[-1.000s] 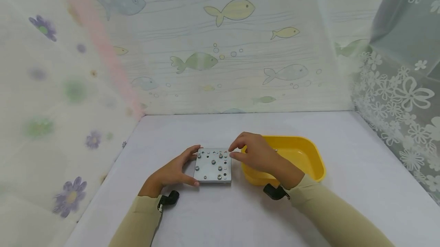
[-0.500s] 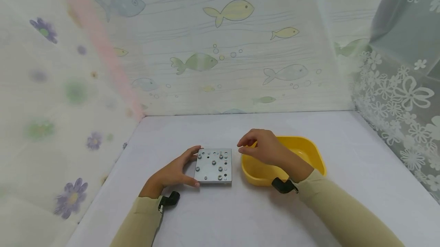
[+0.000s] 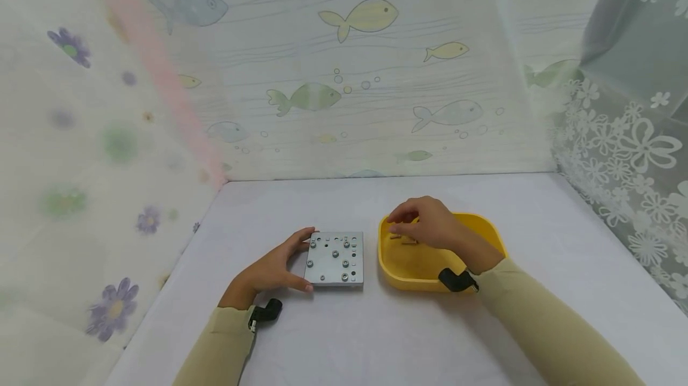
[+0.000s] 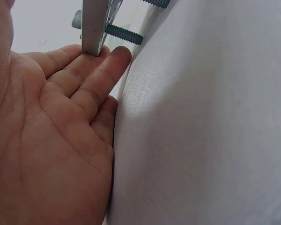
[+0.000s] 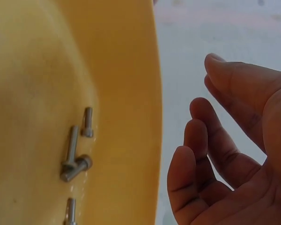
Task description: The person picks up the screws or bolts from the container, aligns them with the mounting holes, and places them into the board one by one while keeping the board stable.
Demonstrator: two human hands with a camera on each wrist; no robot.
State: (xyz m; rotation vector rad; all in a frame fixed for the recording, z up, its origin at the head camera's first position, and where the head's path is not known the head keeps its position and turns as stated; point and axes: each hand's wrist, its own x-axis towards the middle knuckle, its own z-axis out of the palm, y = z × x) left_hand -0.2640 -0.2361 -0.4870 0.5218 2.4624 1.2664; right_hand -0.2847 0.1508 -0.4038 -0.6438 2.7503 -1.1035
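Observation:
A square silver metal plate (image 3: 325,263) with holes and several socket-head screws (image 3: 335,254) sits near the middle of the table. My left hand (image 3: 271,269) holds its left side, thumb at the front corner and fingers at the back. Seen from the left wrist, a threaded screw shank (image 4: 124,34) sticks out beneath the plate's edge (image 4: 92,33), by the fingertips. My right hand (image 3: 432,227) hovers over the yellow tray (image 3: 414,284), fingers loosely bent with nothing between them. Several loose socket-head screws (image 5: 72,143) lie on the tray's bottom in the right wrist view.
A white cloth covers the table (image 3: 344,338). Behind it hangs a fish-print curtain (image 3: 301,135), with a flower-print sheet (image 3: 107,224) at left and lacy white-flowered fabric (image 3: 634,141) at right. Black wrist cameras (image 3: 267,310) are strapped to both wrists.
My right hand has moved from the plate's right back corner rightward to above the tray, uncovering screws there. The left hand and plate stay in place.

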